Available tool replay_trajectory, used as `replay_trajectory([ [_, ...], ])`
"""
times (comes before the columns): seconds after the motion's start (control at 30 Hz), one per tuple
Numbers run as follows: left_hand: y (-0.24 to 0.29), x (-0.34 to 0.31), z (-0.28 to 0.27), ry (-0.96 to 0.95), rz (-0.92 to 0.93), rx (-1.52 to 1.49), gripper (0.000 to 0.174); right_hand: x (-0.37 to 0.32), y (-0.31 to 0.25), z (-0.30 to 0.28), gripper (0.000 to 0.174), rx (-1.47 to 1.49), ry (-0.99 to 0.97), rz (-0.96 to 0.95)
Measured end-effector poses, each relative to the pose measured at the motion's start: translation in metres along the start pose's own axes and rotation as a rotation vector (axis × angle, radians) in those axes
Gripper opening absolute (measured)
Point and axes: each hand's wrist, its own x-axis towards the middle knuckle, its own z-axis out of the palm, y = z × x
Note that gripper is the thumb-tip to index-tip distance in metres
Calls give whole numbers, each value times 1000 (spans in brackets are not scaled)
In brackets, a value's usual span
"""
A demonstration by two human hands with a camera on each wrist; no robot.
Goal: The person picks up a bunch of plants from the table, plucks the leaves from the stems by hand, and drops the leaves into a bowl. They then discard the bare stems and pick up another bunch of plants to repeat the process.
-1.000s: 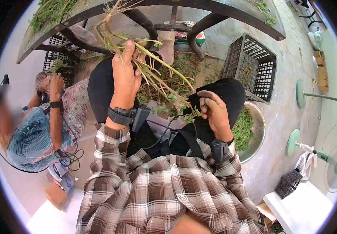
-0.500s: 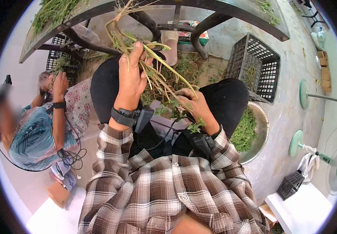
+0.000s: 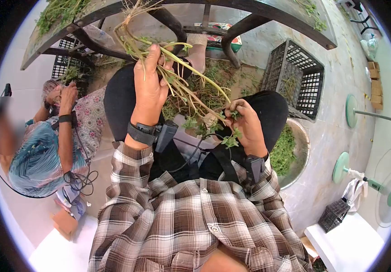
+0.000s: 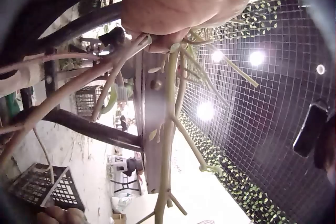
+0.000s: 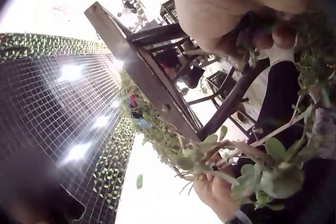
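In the head view my left hand (image 3: 149,93) grips a bunch of uprooted leafy plants (image 3: 184,93), thumb across the stems. Pale roots (image 3: 134,13) stick up past that hand, while the stems slant down to the right. Near their leafy lower ends, my right hand (image 3: 249,127) has its fingers curled, pinching small green leaves (image 3: 235,115). A leafy sprig (image 3: 232,138) hangs just below its fingers. The left wrist view shows bare, branching stems (image 4: 169,124) below the left hand. In the right wrist view, round-leaved shoots (image 5: 268,176) hang under the right hand.
Ahead stands a dark-framed table (image 3: 259,13) with greens on top. Plant litter (image 3: 218,77) covers the floor between my knees. To the right are a black crate (image 3: 311,88) and a metal basin (image 3: 303,154) holding picked greens. Another person (image 3: 50,154) sits at left handling greens.
My right hand moved left to the stems, then drew back right and now pinches leaves. The left hand, still gripping the bunch, shifted slightly right, then back left.
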Motion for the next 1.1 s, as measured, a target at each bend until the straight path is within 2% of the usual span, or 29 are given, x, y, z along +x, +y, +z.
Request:
replay_trajectory([
  [0.07, 0, 1, 0, 0, 5, -7, 27, -7, -4, -1, 16, 18, -67, 18],
  [0.17, -1, 2, -1, 13, 21, -5, 27, -20, -8, -1, 27, -128, -127, 92],
  [0.3, 1, 1, -1, -13, -1, 50, 27, -41, -13, 8, 31, -228, -135, 169],
  [0.4, -3, 2, -1, 16, 29, 20, 29, -49, -19, 17, 28, -351, -128, 167],
  [0.57, -3, 0, 0, 16, 30, 29, 30, -49, -19, 10, 22, -441, -245, 202],
  [0.67, -3, -1, -2, 1, 7, 63, 30, -50, -15, 14, 18, -464, -147, 159],
  [0.73, -3, -1, -2, -13, -17, 92, 29, -49, -13, 19, 16, -733, -95, -139],
  [0.87, -7, -2, 4, 24, 12, 75, 29, -45, -8, 11, 15, -695, -40, -171],
  [0.93, -4, 1, 1, 44, 5, 88, 28, -44, -8, 6, 15, -329, 35, -40],
  [0.97, 0, 5, -4, 50, 24, 39, 27, -43, -9, -5, 19, -234, -17, -37],
  [1.07, 3, 9, -7, 80, 66, -30, 24, -46, -10, -5, 18, -62, 92, -72],
  [1.1, 0, 8, -9, 60, 61, -23, 23, -48, -12, -1, 18, -84, 63, -84],
])
